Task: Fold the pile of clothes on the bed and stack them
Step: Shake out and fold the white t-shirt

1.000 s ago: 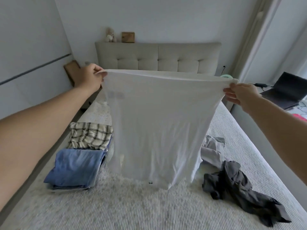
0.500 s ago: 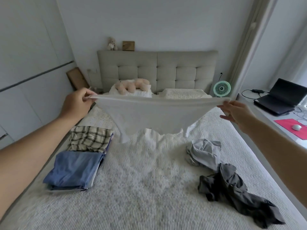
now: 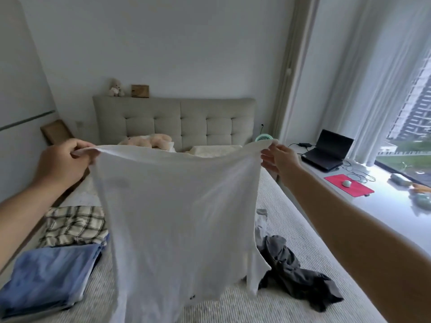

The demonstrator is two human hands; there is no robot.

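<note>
Two hands hold one white shirt [image 3: 177, 220] up over the bed [image 3: 300, 231], each at an end of its top edge. The left hand [image 3: 61, 163] has its fingers curled round the left corner, the cloth bunched in the fist. The right hand [image 3: 278, 158] pinches the right corner between thumb and forefinger, with the other fingers loosely spread below. The top edge sags a little between them. The shirt hangs flat and wide, and its lower edge lies close above the cover near the foot of the bed; whether it touches there cannot be told.

To the left of the shirt, near the bed's left edge, lies a folded checked shirt [image 3: 74, 226], and a folded blue garment [image 3: 46, 278] sits just in front of it, the two touching. To the right, a crumpled pale grey garment [image 3: 261, 221] and a crumpled dark grey garment [image 3: 296, 273] lie partly hidden behind the shirt. Bare cover shows between the dark one and the bed's right edge. Beyond that edge runs a window ledge [image 3: 396, 213] with a laptop [image 3: 326, 151] and a red mouse mat [image 3: 349, 185].
</note>
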